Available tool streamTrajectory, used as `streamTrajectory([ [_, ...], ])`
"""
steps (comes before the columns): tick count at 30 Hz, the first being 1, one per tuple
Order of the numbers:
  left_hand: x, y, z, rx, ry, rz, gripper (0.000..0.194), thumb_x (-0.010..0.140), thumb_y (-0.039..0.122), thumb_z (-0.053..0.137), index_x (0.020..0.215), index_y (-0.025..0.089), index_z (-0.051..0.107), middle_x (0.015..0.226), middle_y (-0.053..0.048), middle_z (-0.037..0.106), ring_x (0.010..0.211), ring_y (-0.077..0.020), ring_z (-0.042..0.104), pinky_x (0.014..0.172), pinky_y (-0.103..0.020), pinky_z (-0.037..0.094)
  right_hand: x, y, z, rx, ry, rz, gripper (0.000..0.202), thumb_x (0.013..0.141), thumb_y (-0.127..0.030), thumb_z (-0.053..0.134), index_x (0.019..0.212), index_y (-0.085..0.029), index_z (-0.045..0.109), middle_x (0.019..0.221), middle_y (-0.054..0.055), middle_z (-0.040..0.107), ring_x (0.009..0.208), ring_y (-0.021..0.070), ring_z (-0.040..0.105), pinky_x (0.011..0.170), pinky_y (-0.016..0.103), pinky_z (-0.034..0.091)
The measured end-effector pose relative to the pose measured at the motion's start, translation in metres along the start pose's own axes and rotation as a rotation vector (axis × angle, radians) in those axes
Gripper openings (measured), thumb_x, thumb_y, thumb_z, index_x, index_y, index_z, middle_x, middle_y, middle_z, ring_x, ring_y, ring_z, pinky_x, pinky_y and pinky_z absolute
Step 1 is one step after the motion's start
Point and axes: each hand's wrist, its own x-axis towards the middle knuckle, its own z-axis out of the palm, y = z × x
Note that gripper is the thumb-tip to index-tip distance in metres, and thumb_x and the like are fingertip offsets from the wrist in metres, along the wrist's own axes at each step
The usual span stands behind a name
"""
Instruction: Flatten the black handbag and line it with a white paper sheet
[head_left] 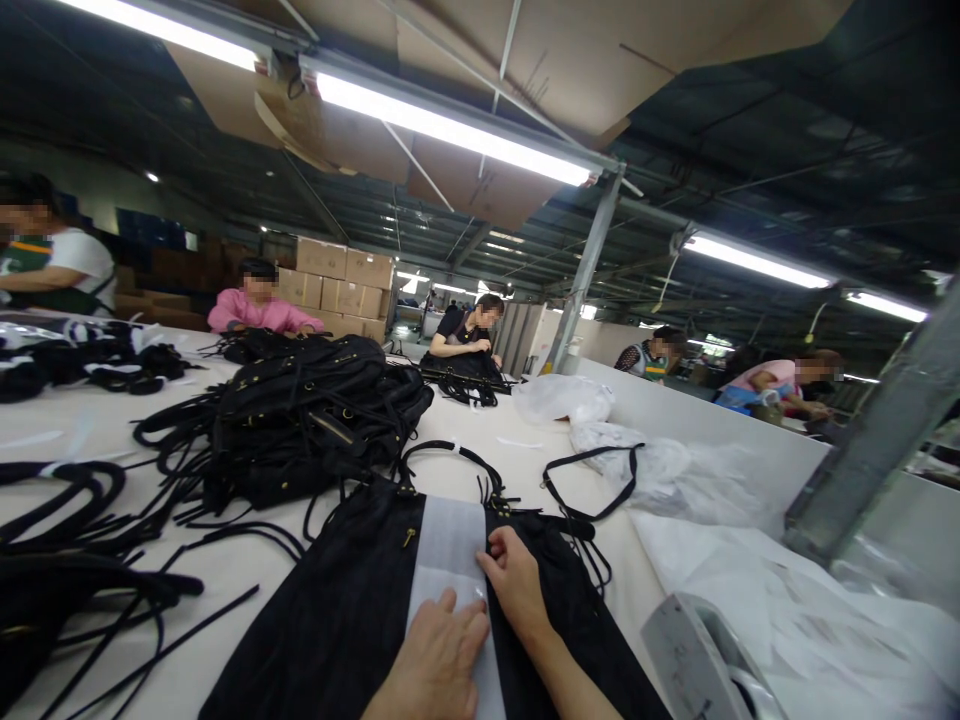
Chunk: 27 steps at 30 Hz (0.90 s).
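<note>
A black fabric bag lies flat in front of me, its handle at the far end and a small gold fitting on its face. Down its middle runs a whitish translucent strip. My left hand rests on the lower part of this strip, fingers stretched out. At the strip's right edge my right hand has its fingers curled together in a pinch, seemingly on that edge. The fingertips partly hide the contact.
Black bags are piled behind, with loose straps at left. A black strap, clear plastic and a grey tape dispenser-like object lie right. A metal post rises there. Several people work farther off.
</note>
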Motion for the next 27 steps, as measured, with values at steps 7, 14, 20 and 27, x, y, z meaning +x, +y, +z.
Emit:
streamTrajectory([
  [7, -0.001, 0.009, -0.015, -0.002, 0.021, -0.021, 0.060, 0.078, 0.016, 0.049, 0.138, 0.017, 0.046, 0.149, -0.007, 0.045, 0.134, -0.0355, 0.038, 0.111, -0.055, 0.034, 0.021, 0.004, 0.002, -0.062, -0.019, 0.071, 0.022, 0.083, -0.033, 0.055, 0.071, -0.025, 0.039, 0.056, -0.006, 0.045, 0.054, 0.0155, 0.050, 0.062, 0.029, 0.038],
  [14, -0.003, 0.006, -0.009, -0.042, -0.004, -0.037, 0.065, 0.082, 0.021, 0.049, 0.146, 0.019, 0.036, 0.154, -0.007, 0.037, 0.142, -0.0359, 0.027, 0.116, -0.057, 0.026, 0.017, 0.004, -0.014, -0.021, -0.292, 0.056, 0.046, 0.054, -0.019, 0.083, 0.086, -0.023, 0.050, 0.071, -0.009, 0.053, 0.059, 0.0100, 0.052, 0.056, 0.022, 0.039],
  [20, -0.008, 0.008, -0.010, -0.029, -0.035, -0.218, 0.064, 0.088, 0.025, 0.043, 0.150, 0.014, 0.030, 0.160, -0.013, 0.016, 0.146, -0.0361, 0.017, 0.120, -0.052, 0.019, 0.021, -0.004, -0.006, -0.135, -0.168, 0.082, 0.034, 0.067, -0.020, 0.075, 0.075, -0.023, 0.042, 0.061, -0.008, 0.046, 0.062, 0.0135, 0.048, 0.062, 0.026, 0.033],
  [27, -0.014, 0.021, -0.038, 0.044, 0.062, -0.357, 0.055, 0.087, 0.028, 0.044, 0.139, 0.012, 0.050, 0.150, -0.016, 0.040, 0.137, -0.0363, 0.034, 0.115, -0.051, 0.027, 0.019, -0.031, -0.008, -0.142, -0.215, 0.194, 0.013, 0.079, -0.018, 0.058, 0.078, -0.022, 0.046, 0.067, -0.003, 0.054, 0.067, 0.0160, 0.059, 0.061, 0.026, 0.040],
])
